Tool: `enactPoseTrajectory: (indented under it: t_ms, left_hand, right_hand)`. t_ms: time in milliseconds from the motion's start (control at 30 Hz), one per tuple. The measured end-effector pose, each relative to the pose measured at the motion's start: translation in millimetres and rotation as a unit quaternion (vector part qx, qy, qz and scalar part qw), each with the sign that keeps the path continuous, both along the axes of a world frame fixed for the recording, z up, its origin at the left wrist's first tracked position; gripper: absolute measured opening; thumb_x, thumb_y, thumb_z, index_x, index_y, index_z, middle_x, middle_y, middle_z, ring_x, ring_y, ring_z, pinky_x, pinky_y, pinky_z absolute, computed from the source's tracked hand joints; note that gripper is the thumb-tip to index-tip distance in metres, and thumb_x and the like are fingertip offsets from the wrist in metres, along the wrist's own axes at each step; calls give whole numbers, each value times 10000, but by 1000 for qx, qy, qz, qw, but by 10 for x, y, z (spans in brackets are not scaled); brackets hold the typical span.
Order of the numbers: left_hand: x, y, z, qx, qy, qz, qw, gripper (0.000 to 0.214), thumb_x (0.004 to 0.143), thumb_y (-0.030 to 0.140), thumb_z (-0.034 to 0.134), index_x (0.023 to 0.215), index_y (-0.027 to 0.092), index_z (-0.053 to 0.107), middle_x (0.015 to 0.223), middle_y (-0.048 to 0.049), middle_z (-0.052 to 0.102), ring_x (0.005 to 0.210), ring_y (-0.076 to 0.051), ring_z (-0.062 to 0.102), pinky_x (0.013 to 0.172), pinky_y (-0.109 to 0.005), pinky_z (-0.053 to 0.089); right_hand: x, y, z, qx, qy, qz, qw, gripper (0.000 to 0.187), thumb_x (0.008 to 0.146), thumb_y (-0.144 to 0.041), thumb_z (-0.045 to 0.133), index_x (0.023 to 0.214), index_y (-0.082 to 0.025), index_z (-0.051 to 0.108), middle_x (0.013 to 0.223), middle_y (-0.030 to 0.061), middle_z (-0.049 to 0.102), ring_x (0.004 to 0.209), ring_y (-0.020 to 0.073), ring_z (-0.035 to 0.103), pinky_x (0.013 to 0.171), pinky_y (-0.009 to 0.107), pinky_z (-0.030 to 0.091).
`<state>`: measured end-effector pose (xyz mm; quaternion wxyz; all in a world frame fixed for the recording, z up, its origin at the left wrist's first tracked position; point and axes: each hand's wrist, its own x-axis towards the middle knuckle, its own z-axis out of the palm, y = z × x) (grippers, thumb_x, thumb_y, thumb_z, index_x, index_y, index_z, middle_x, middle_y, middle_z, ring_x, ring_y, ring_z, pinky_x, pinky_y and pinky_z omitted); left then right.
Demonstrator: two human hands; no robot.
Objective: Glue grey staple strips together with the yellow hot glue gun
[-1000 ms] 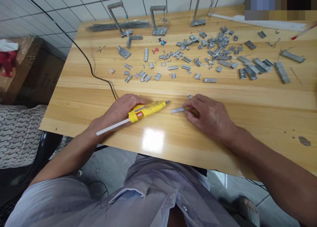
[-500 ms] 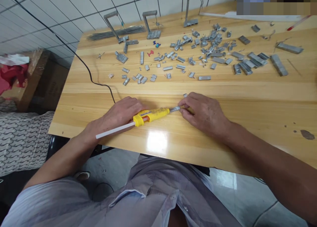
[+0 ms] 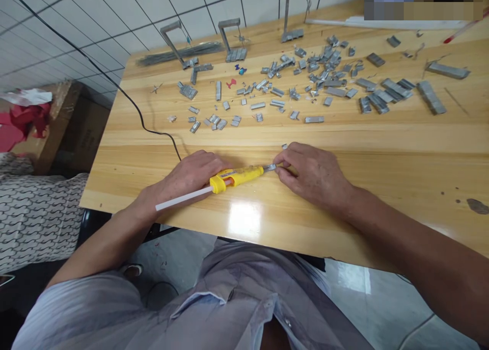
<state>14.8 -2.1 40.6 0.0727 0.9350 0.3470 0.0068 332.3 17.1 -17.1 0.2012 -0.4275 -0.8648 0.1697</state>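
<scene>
Nozzle: a second ago its tip pointed at the metal strip (image 3: 272, 167) across a gap; now the two meet, at the right fingertips.
Glue gun (image 3: 244, 177): shifted a little to the right since then, its nozzle pointing right and its white glue stick (image 3: 183, 199) jutting out near left.
Left hand (image 3: 191, 172): closed around the gun's grip, most of its fingers hidden beneath.
Right hand (image 3: 315, 169): thumb and forefinger pinching the right end of the strip.
Strip: between the nozzle and the right fingertips, to the left of that hand.
Small piece (image 3: 284, 146): just beyond the right fingers.
Metal pieces (image 3: 314, 119): scattered on the far side, well apart from the hands.
Cord (image 3: 139, 113): running from far left towards the left hand.
Table (image 3: 305, 222): plain wood between hands and near edge, with a bright reflection.
</scene>
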Motion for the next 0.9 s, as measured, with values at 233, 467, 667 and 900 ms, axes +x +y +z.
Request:
enactPoseTrajectory:
  t_ms: [233,467,667,900]
  left_hand:
    - [74,10,3,22,20,-6,1000,376,1145,335,365,1190,163,696,972,-85,751,899,-192,694,827,-283,493]
    - [124,4,3,62,41,-17,997,375,1144,319,368,1118,161,707,876,-67,723,818,-184,670,767,-278,471]
    - [138,-13,16,75,54,-20,996,387,1148,315,347,1114,171,705,940,-71,747,862,-182,681,814,-279,479]
    - [127,-19,-2,71,55,-17,996,438,1150,339,325,1084,160,720,867,-73,723,829,-192,670,785,-288,480]
  right_hand:
    - [-12,1,10,-4,1,2,1000,196,965,-231,549,997,-201,739,923,62,750,852,210,688,675,323,402]
    - [-16,3,6,0,1,2,1000,201,962,-228,544,990,-201,741,919,62,749,849,212,685,677,329,403]
    - [-11,2,4,-1,4,3,1000,201,960,-228,547,992,-202,744,914,60,744,854,213,688,679,327,412]
    - [-13,5,1,-2,2,5,1000,199,967,-238,550,1003,-204,743,915,57,741,844,207,676,682,323,413]
